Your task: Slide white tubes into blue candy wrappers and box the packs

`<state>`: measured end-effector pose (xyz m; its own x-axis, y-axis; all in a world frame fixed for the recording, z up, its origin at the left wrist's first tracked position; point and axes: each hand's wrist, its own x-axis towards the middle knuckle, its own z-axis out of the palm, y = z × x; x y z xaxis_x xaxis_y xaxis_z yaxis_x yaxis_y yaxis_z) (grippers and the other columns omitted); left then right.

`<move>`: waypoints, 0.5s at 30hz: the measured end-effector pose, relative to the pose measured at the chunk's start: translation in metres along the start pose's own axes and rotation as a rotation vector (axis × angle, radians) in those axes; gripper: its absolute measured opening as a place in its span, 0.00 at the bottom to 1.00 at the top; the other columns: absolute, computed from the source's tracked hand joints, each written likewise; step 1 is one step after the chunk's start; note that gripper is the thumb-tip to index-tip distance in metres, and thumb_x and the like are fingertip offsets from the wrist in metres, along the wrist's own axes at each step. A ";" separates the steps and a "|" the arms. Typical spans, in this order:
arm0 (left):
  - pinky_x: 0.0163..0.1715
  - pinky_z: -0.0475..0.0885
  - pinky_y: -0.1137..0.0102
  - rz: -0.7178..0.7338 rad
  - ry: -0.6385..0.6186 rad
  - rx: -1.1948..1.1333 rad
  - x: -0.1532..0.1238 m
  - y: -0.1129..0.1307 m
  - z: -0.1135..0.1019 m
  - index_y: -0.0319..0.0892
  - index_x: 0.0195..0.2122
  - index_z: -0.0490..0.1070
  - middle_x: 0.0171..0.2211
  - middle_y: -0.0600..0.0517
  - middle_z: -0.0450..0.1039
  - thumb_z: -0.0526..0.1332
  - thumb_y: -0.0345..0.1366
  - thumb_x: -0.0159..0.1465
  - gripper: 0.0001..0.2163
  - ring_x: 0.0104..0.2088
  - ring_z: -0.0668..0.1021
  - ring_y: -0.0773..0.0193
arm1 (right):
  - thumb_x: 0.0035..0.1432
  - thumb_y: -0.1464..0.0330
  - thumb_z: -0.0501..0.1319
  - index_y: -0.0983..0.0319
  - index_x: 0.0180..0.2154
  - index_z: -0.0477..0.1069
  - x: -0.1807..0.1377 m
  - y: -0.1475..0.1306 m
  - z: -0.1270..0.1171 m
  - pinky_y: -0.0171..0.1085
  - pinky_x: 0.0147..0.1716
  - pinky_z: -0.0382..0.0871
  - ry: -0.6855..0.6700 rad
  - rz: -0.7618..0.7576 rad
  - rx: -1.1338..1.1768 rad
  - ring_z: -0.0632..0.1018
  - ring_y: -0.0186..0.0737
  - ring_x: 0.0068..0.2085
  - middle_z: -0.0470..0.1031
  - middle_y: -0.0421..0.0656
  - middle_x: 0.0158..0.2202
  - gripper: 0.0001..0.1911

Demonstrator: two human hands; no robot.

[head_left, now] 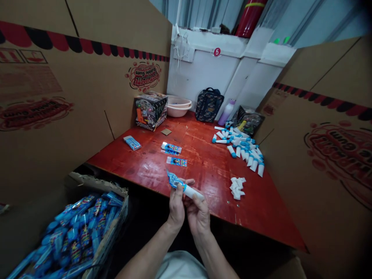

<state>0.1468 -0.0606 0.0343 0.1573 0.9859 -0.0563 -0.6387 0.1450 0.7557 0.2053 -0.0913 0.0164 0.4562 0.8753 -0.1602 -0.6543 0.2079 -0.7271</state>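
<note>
My left hand (176,205) and my right hand (198,212) meet over the near edge of the red table (209,170). Together they grip a small white tube with a blue cap (190,190). A crumpled blue printed wrapper (173,179) sticks up from the tube's capped end, pinched by my left fingers. My right fingers close around the tube's white body. Both hands are closed on these things.
A heap of white, blue-capped tubes (242,149) lies at the right. Small white paper bits (237,187) sit near it. Flat blue packets (176,161) and a printed display box (150,110) lie further back. A carton of blue wrapped packs (78,232) stands lower left. Cardboard walls enclose both sides.
</note>
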 end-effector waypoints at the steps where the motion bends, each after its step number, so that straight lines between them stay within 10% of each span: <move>1: 0.41 0.70 0.66 -0.001 -0.001 0.039 0.000 0.000 -0.002 0.39 0.43 0.72 0.43 0.43 0.76 0.56 0.48 0.63 0.17 0.43 0.77 0.56 | 0.47 0.66 0.68 0.60 0.34 0.76 -0.001 0.001 0.002 0.35 0.30 0.69 -0.005 0.003 -0.005 0.75 0.36 0.29 0.77 0.40 0.29 0.10; 15: 0.39 0.69 0.65 -0.183 -0.106 -0.190 0.013 0.013 -0.010 0.40 0.41 0.71 0.42 0.44 0.77 0.60 0.44 0.60 0.14 0.43 0.76 0.54 | 0.42 0.64 0.70 0.63 0.32 0.74 0.015 -0.001 0.001 0.29 0.21 0.62 0.000 -0.098 -0.320 0.71 0.31 0.22 0.75 0.38 0.24 0.13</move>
<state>0.1332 -0.0447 0.0365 0.3550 0.9290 -0.1046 -0.7202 0.3431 0.6030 0.2122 -0.0781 0.0148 0.5076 0.8579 -0.0797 -0.3846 0.1429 -0.9120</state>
